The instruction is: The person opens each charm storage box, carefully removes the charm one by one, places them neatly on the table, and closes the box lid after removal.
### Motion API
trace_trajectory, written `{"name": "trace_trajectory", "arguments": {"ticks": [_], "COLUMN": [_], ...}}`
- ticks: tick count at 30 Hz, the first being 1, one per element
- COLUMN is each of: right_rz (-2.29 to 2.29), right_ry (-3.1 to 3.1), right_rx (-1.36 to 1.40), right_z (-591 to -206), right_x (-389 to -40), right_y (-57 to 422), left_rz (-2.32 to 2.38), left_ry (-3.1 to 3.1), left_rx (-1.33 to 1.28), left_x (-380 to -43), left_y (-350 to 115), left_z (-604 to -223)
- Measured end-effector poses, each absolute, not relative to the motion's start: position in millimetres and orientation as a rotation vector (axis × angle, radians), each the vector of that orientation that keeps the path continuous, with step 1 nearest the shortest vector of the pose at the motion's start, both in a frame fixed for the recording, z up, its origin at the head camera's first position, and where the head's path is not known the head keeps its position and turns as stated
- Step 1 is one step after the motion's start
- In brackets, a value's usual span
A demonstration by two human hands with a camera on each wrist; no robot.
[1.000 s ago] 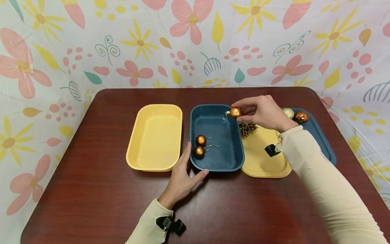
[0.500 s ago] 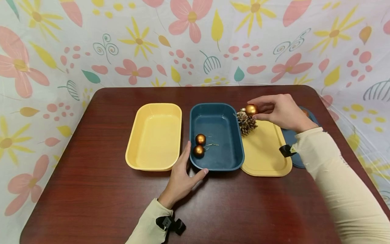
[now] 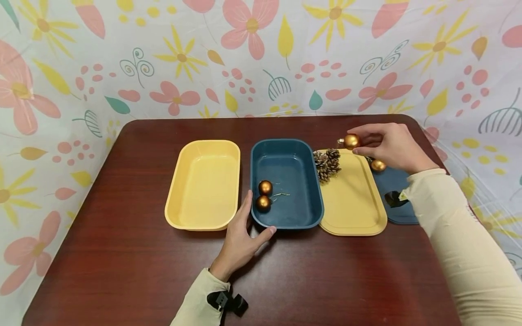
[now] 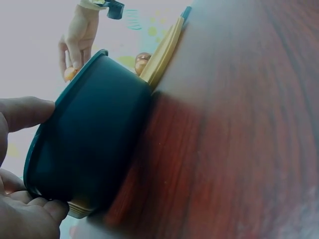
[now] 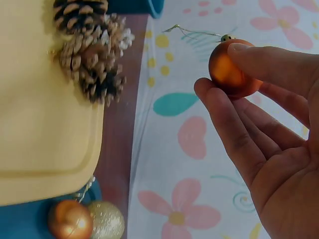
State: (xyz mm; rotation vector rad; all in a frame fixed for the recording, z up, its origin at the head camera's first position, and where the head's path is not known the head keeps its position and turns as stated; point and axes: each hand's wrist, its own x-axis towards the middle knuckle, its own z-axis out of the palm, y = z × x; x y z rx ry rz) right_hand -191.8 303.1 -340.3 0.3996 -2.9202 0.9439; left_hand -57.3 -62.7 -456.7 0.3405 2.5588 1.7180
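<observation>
My left hand (image 3: 238, 242) grips the near left corner of a deep blue tray (image 3: 316, 181), thumb along its front wall and fingers along the left side. The left wrist view shows thumb and fingers at the rim. Inside the tray lie two copper Christmas baubles (image 3: 264, 195) with gold threads. My right hand (image 3: 393, 144) pinches another copper bauble (image 5: 232, 69) between thumb and fingertips, its thread hanging loose. It is raised above the far end of a flat yellow lid (image 3: 355, 199). Pine cones (image 5: 89, 55) lie on that lid, against the blue tray.
A deep yellow tray (image 3: 201, 190) stands left of the blue one. At the right lies a flat blue lid (image 3: 401, 206), partly under my right arm. A shiny copper bauble (image 5: 71, 219) and a glittery gold bauble (image 5: 106, 221) rest there. Floral cloth (image 3: 253, 68) hangs behind the table.
My right hand has carried the bauble rightward, from above the blue tray past the pine cones to above the yellow lid. The left hand has stayed at the tray corner.
</observation>
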Motion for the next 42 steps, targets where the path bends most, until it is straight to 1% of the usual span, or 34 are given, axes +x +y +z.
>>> {"name": "trace_trajectory", "arguments": {"ticks": [7,14,25,35,42], "right_rz": [0.953,1.025,0.947,0.974,0.917], "right_ry": [-2.916,-2.924,-2.917,-2.939,-2.939], "right_rx": [0.318,0.172,0.096,-0.067,-0.086], "right_z": [-343,-352,-365,-387,-397], "right_x": [-192,-189,-180,-172,-169], "right_y": [327,351,390,410,417], "left_rz": [1.734,1.703,1.694,1.69,1.686], "left_ry": [2.55,2.574,2.583,2.57,2.596], "left_rx": [0.332,0.344,0.34,0.342,0.347], "left_x": [-57,-57,-58,-59,-58], "left_y": [-62,-64,-64,-62,-64], "left_z": [-457,-458,-458,-458,-459]}}
